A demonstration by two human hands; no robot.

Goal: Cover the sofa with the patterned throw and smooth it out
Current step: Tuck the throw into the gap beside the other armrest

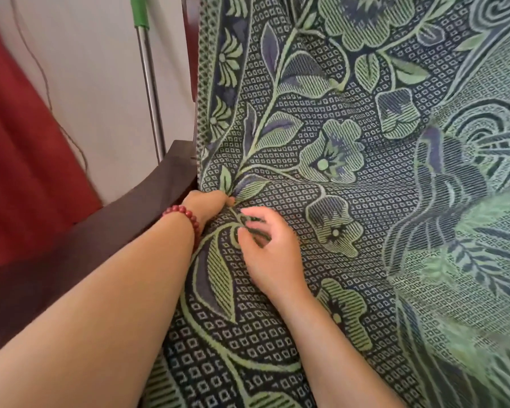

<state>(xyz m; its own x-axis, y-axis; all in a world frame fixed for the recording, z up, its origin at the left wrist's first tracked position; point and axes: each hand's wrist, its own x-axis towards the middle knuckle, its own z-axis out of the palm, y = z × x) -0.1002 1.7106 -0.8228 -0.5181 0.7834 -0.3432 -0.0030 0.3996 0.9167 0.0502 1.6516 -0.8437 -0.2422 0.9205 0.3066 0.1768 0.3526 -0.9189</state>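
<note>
The patterned throw (351,184), dark blue with green flowers and leaves, lies over the sofa's seat and backrest and fills most of the view. My left hand (208,203), with a red bead bracelet at the wrist, is pushed into the fold where seat, back and armrest meet; its fingers are buried in the cloth. My right hand (270,251) hovers just right of it over the seat, fingers loosely curled, fingertips touching the throw. Folds radiate from the left hand's spot.
The sofa's dark wooden armrest (106,237) runs along the left. Behind it a metal pole with a green grip (149,83) leans on the white wall. A red curtain (18,148) hangs at far left, with a thin cord beside it.
</note>
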